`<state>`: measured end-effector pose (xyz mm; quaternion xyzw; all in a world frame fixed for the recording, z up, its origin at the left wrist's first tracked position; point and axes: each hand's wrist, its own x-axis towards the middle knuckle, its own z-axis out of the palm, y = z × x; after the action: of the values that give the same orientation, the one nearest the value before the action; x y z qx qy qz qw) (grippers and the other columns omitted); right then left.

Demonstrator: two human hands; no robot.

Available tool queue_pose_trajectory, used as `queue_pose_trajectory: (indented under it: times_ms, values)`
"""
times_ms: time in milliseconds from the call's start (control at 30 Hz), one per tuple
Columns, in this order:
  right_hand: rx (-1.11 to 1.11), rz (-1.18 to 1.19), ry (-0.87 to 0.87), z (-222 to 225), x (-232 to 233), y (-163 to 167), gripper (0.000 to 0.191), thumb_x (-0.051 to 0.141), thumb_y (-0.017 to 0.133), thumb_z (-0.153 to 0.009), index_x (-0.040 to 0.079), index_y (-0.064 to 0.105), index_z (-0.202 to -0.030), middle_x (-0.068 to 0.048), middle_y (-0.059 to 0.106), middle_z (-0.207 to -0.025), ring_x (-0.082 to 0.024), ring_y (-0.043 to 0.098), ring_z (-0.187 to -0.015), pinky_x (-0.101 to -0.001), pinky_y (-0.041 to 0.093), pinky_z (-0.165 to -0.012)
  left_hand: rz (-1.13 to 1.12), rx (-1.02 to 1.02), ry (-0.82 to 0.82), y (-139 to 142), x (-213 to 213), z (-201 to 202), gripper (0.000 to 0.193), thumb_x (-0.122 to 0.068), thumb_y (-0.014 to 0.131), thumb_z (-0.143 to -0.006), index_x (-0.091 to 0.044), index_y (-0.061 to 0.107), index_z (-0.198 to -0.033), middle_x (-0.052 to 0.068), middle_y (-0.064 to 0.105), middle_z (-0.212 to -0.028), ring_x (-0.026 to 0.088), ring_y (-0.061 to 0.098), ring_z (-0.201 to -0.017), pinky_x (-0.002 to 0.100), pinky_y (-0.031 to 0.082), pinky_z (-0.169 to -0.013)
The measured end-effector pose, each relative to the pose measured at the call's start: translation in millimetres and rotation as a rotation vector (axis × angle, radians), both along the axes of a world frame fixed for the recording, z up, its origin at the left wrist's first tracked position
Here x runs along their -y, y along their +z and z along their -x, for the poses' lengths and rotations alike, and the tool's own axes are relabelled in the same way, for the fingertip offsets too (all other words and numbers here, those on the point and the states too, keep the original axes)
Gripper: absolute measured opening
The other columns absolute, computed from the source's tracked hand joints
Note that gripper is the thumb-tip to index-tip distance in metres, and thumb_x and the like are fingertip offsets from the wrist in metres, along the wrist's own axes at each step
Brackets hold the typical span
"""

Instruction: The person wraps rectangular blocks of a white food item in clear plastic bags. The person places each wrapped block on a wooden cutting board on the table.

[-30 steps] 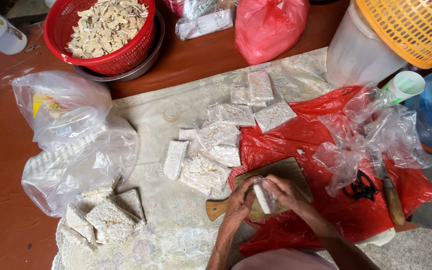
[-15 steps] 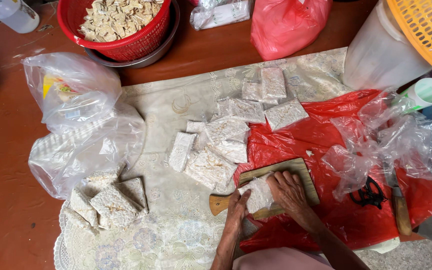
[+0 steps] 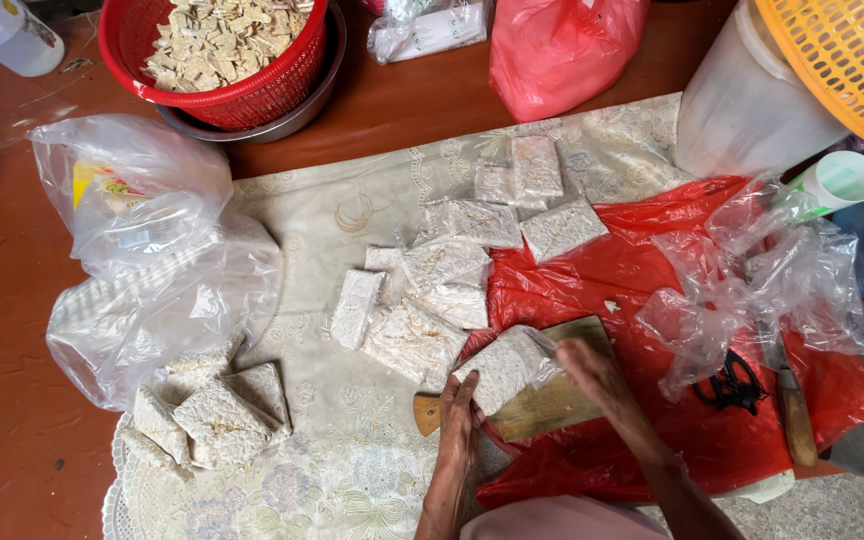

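A pale block wrapped in clear plastic (image 3: 500,372) lies tilted on a wooden cutting board (image 3: 557,408), which rests on a red plastic sheet (image 3: 632,270). My left hand (image 3: 460,425) presses its fingers against the block's lower left edge. My right hand (image 3: 600,378), blurred, pinches the loose plastic at the block's right end. More wrapped blocks (image 3: 447,278) lie in a heap just beyond the board. Unwrapped blocks (image 3: 217,420) are stacked at the lower left on the patterned cloth.
A red basket (image 3: 252,95) of cut pieces sits at top left, clear bags (image 3: 142,250) below it. Empty wrappers (image 3: 762,280), black scissors (image 3: 727,385) and a wooden-handled knife (image 3: 797,425) lie right of the board. A red bag (image 3: 562,45), white container (image 3: 742,110) and yellow basket (image 3: 842,50) stand behind.
The block was held upright between both hands; now it lies flat on the board. My left hand slid down to its lower edge and my right hand shifted to its right end.
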<state>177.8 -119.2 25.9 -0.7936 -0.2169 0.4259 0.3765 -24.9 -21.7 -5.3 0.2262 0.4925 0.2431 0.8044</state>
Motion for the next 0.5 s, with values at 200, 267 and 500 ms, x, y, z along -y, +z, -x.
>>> queue_pose_trajectory:
  times_ms: [200, 267, 500]
  values:
    - [0.081, -0.317, 0.103, 12, 4, -9, 0.035, 0.043, 0.058, -0.100, 0.010, 0.070, -0.102, -0.002, 0.060, -0.066, -0.011, 0.055, -0.056, -0.0303, 0.047, -0.048, 0.011, 0.065, 0.013, 10, 4, 10, 0.037, -0.021, 0.065, -0.096, -0.004, 0.057, -0.128, 0.011, 0.071, -0.108, 0.016, 0.074, -0.092, 0.028, 0.066, -0.077]
    - [0.160, -0.395, 0.139, 3, 5, -9, 0.033, 0.043, 0.056, -0.100, 0.012, 0.069, -0.100, 0.001, 0.061, -0.066, -0.009, 0.054, -0.055, -0.0271, 0.047, -0.046, 0.003, 0.084, 0.004, 15, 4, 15, 0.036, -0.020, 0.065, -0.096, -0.004, 0.058, -0.127, 0.010, 0.072, -0.105, 0.015, 0.074, -0.089, 0.028, 0.066, -0.075]
    - [0.126, -0.316, 0.063, -29, -4, 5, 0.029, 0.038, 0.059, -0.100, 0.012, 0.072, -0.103, -0.001, 0.058, -0.070, -0.012, 0.048, -0.058, -0.0304, 0.043, -0.048, -0.062, 0.127, 0.008, 28, 6, 14, 0.025, -0.018, 0.065, -0.096, -0.004, 0.064, -0.117, 0.006, 0.074, -0.095, 0.009, 0.072, -0.078, 0.022, 0.064, -0.066]
